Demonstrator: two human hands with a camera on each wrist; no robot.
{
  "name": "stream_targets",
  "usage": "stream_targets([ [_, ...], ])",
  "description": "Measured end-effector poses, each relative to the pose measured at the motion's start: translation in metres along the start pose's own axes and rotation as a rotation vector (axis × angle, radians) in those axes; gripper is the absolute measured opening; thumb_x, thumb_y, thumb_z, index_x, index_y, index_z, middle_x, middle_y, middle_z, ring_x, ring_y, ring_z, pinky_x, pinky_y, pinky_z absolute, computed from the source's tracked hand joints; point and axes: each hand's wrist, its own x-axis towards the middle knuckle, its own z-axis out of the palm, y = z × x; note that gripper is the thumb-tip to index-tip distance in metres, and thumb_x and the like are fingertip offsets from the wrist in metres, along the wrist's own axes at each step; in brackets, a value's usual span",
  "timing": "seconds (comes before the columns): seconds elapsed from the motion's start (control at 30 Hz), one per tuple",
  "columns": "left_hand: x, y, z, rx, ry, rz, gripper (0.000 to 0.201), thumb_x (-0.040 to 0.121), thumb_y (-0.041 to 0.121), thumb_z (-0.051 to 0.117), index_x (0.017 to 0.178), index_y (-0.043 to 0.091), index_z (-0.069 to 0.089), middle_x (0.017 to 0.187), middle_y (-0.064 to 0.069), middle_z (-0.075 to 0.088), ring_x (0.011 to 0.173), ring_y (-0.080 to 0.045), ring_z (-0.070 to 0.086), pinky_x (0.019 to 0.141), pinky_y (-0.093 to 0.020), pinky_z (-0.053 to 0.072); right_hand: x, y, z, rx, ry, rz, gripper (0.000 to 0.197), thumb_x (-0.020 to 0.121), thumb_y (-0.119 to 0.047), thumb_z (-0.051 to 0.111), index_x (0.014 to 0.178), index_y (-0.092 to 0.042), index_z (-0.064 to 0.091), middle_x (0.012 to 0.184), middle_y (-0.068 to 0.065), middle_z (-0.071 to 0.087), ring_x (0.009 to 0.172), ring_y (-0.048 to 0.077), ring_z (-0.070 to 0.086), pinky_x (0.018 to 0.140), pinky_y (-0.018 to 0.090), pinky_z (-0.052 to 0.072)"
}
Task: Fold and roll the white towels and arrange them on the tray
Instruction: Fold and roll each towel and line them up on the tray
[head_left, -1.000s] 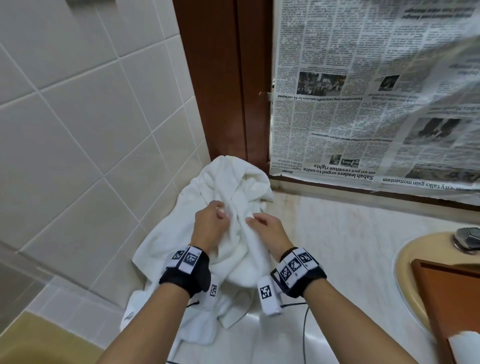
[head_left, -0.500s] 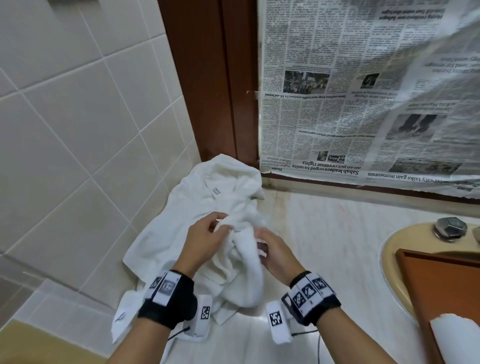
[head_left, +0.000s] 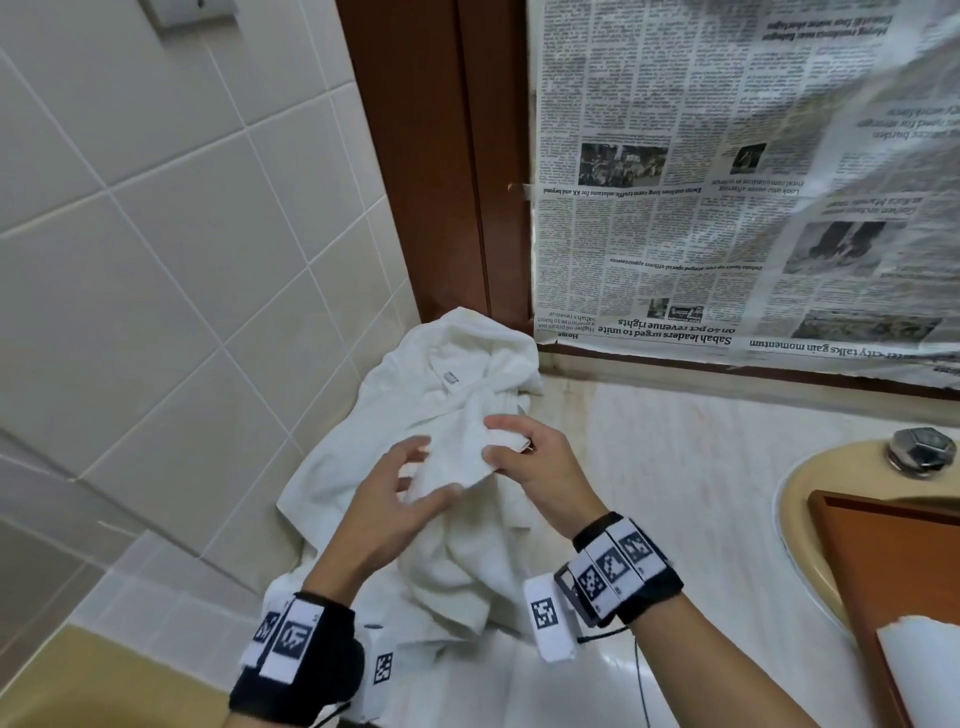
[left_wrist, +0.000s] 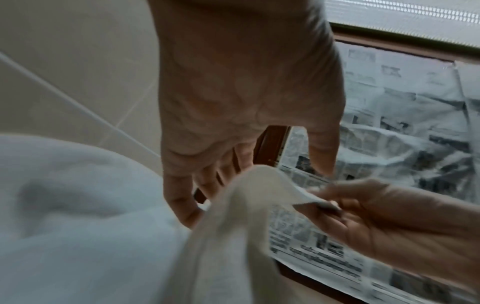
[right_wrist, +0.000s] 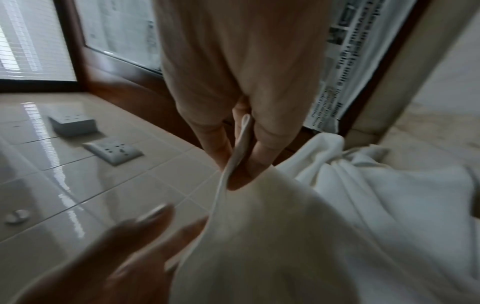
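Observation:
A heap of white towels lies crumpled in the counter's corner against the tiled wall. My right hand pinches the edge of one towel between thumb and fingers and holds it up off the heap; the right wrist view shows the hem clamped between the fingers. My left hand is spread beside that towel, with its thumb touching the cloth. A brown wooden tray sits at the right over the sink, with a rolled white towel on it, cut off by the frame.
A beige sink basin with a metal tap knob lies to the right. Newspaper covers the window behind the counter, beside a dark wooden frame. Wall sockets sit on the tiles.
My right hand has drawn one towel's edge up and to the right out of the heap. My left hand has released its grip and spread its fingers.

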Motion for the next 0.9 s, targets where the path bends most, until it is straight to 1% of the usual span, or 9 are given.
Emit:
stream_targets([
  [0.07, 0.004, 0.005, 0.009, 0.111, -0.031, 0.094, 0.076, 0.073, 0.05, 0.083, 0.139, 0.04, 0.046, 0.128, 0.021, 0.051, 0.116, 0.002, 0.051, 0.092, -0.024, 0.048, -0.01, -0.011, 0.005, -0.008, -0.06, -0.035, 0.029, 0.088, -0.002, 0.067, 0.114, -0.014, 0.071, 0.103, 0.007, 0.072, 0.091, 0.024, 0.068, 0.088, 0.037, 0.058],
  [0.2, -0.002, 0.019, 0.017, 0.118, 0.028, 0.236, 0.014, 0.089, 0.029, 0.072, 0.103, 0.033, 0.072, 0.098, 0.022, 0.071, 0.096, 0.001, 0.064, 0.084, -0.025, 0.049, -0.03, -0.022, 0.003, -0.042, -0.132, -0.096, 0.042, 0.089, 0.008, 0.052, 0.125, -0.013, 0.061, 0.102, 0.008, 0.071, 0.095, 0.019, 0.067, 0.087, 0.032, 0.056],
  [0.27, -0.013, 0.023, 0.011, 0.05, 0.054, 0.271, 0.018, 0.091, 0.014, 0.067, 0.095, 0.03, 0.075, 0.095, 0.022, 0.073, 0.093, 0.0, 0.066, 0.081, -0.023, 0.05, -0.034, -0.019, -0.004, -0.196, -0.08, -0.13, 0.054, 0.087, 0.008, 0.05, 0.131, -0.022, 0.055, 0.108, 0.0, 0.067, 0.098, 0.01, 0.062, 0.081, 0.024, 0.05],
  [0.37, -0.037, 0.021, -0.006, -0.059, -0.03, 0.301, 0.032, 0.09, 0.003, 0.064, 0.104, 0.03, 0.074, 0.106, 0.017, 0.073, 0.104, -0.004, 0.066, 0.087, -0.024, 0.051, -0.037, 0.0, -0.013, -0.53, -0.041, -0.171, 0.068, 0.087, -0.008, 0.059, 0.139, -0.047, 0.041, 0.131, -0.006, 0.046, 0.12, 0.013, 0.046, 0.086, 0.022, 0.044],
  [0.47, -0.065, 0.023, -0.023, -0.172, -0.129, 0.305, 0.029, 0.09, 0.016, 0.058, 0.114, 0.027, 0.07, 0.114, 0.009, 0.071, 0.107, -0.013, 0.066, 0.089, -0.031, 0.054, -0.042, 0.014, -0.004, -0.637, -0.188, -0.156, 0.08, 0.087, -0.025, 0.07, 0.141, -0.063, 0.026, 0.145, -0.012, 0.027, 0.134, 0.017, 0.03, 0.098, 0.037, 0.047],
  [0.57, -0.089, 0.025, -0.041, -0.25, -0.168, 0.285, 0.032, 0.088, 0.025, 0.049, 0.113, 0.021, 0.069, 0.115, 0.008, 0.07, 0.105, -0.011, 0.065, 0.085, -0.025, 0.051, -0.05, 0.013, 0.015, -0.753, -0.293, -0.195, 0.078, 0.084, -0.034, 0.075, 0.139, -0.065, 0.029, 0.152, -0.016, 0.018, 0.141, 0.022, 0.022, 0.109, 0.051, 0.038],
  [0.7, -0.12, 0.023, -0.056, -0.322, -0.203, 0.237, 0.034, 0.09, 0.029, 0.045, 0.113, 0.019, 0.069, 0.116, 0.012, 0.068, 0.109, -0.008, 0.062, 0.087, -0.026, 0.046, -0.064, 0.014, 0.042, -0.769, -0.362, -0.199, 0.07, 0.083, -0.041, 0.076, 0.139, -0.059, 0.038, 0.152, -0.014, 0.022, 0.141, 0.016, 0.026, 0.107, 0.043, 0.039],
  [0.8, -0.138, 0.021, -0.06, -0.37, -0.254, 0.22, 0.034, 0.094, 0.038, 0.047, 0.104, 0.017, 0.072, 0.114, 0.004, 0.072, 0.111, -0.014, 0.065, 0.093, -0.033, 0.049, -0.084, 0.03, 0.059, -0.829, -0.431, -0.22, 0.032, 0.085, -0.05, 0.069, 0.113, -0.037, 0.066, 0.132, -0.009, 0.052, 0.122, 0.008, 0.047, 0.099, 0.033, 0.041],
  [0.9, -0.145, 0.017, -0.06, -0.379, -0.179, 0.138, 0.04, 0.098, 0.041, 0.05, 0.069, 0.02, 0.066, 0.075, 0.006, 0.065, 0.074, -0.017, 0.06, 0.067, -0.03, 0.044, -0.108, 0.044, 0.058, -0.751, -0.342, -0.121, 0.014, 0.088, -0.036, 0.065, 0.079, -0.026, 0.061, 0.084, -0.01, 0.061, 0.082, 0.0, 0.055, 0.079, 0.028, 0.042],
])
